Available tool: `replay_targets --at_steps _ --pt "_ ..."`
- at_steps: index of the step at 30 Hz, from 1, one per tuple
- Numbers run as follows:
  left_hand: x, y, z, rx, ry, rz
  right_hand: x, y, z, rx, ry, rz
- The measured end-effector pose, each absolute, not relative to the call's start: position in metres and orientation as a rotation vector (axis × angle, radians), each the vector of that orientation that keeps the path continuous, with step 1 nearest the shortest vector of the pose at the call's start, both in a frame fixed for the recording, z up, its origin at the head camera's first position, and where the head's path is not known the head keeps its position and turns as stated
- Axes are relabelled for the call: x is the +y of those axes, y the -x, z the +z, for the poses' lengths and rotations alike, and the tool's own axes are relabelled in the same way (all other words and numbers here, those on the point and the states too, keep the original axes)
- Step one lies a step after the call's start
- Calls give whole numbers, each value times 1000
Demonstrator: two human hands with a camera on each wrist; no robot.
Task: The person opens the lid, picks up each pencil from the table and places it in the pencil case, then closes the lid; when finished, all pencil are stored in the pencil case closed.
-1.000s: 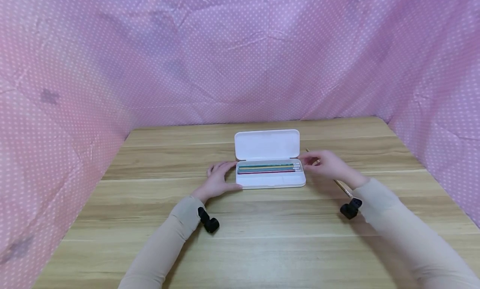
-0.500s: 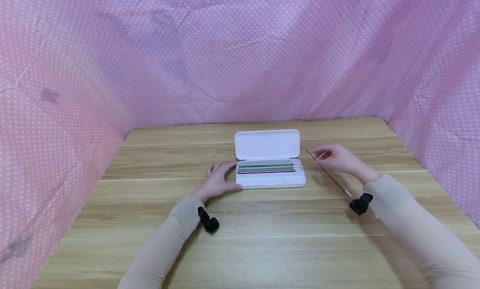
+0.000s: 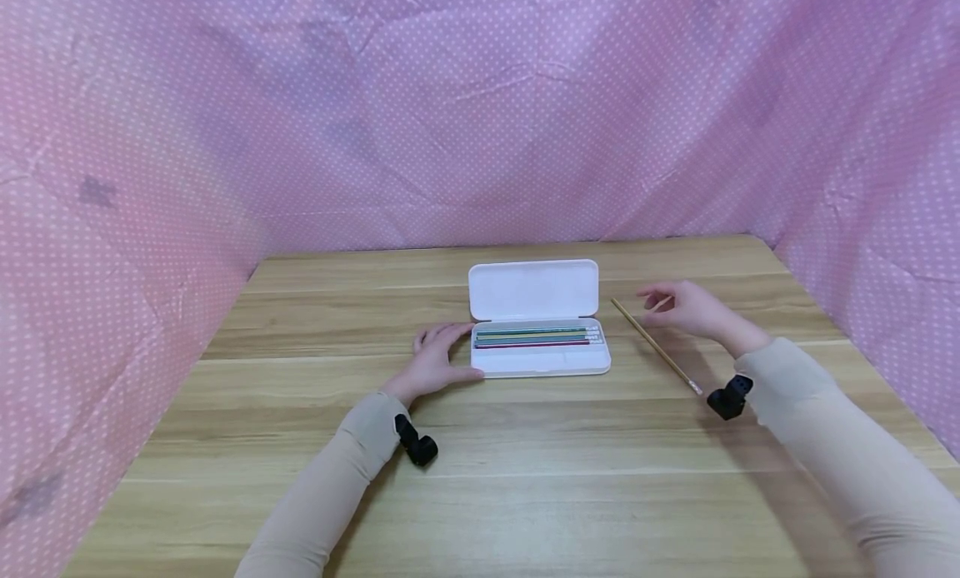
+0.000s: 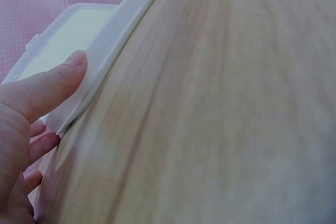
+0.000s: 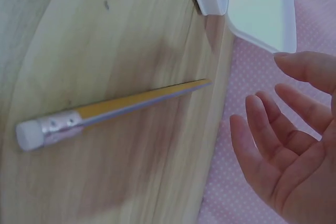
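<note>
A white pencil case (image 3: 540, 362) lies in the middle of the table, its lid (image 3: 533, 290) raised at the back. Several pencils (image 3: 534, 338) in different colours lie side by side in it, erasers to the right. My left hand (image 3: 433, 366) grips the case's left end, thumb at the front corner and fingers at the back. The left wrist view shows the thumb against the case wall (image 4: 116, 43). To the right, a gold-yellow pencil (image 3: 654, 343) rests slantwise on the table, eraser end nearest me. My right hand (image 3: 686, 313) hovers just right of it, fingers loosely bent, holding nothing.
The wood-grain table (image 3: 525, 486) reaches back to a pink dotted cloth (image 3: 510, 128), which hangs behind it and along both sides. A small black camera (image 3: 729, 397) sits on the right wrist, near the loose pencil's eraser.
My right hand has moved right, away from the case's right end and past the loose pencil, which now shows along its whole length. The left hand and the case stay in place.
</note>
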State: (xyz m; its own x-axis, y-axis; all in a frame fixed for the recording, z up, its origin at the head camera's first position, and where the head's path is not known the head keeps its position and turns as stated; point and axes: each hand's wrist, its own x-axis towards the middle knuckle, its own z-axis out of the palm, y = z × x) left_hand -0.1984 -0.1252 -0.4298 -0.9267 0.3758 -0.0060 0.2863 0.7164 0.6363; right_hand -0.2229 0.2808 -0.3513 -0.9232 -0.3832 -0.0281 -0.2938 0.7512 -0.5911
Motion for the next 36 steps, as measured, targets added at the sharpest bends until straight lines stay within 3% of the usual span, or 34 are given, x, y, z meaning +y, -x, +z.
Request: replay_targets --at_steps 36 --pt "-125 199 -430 2791 -525 1008 283 231 -390 2671 377 -925"
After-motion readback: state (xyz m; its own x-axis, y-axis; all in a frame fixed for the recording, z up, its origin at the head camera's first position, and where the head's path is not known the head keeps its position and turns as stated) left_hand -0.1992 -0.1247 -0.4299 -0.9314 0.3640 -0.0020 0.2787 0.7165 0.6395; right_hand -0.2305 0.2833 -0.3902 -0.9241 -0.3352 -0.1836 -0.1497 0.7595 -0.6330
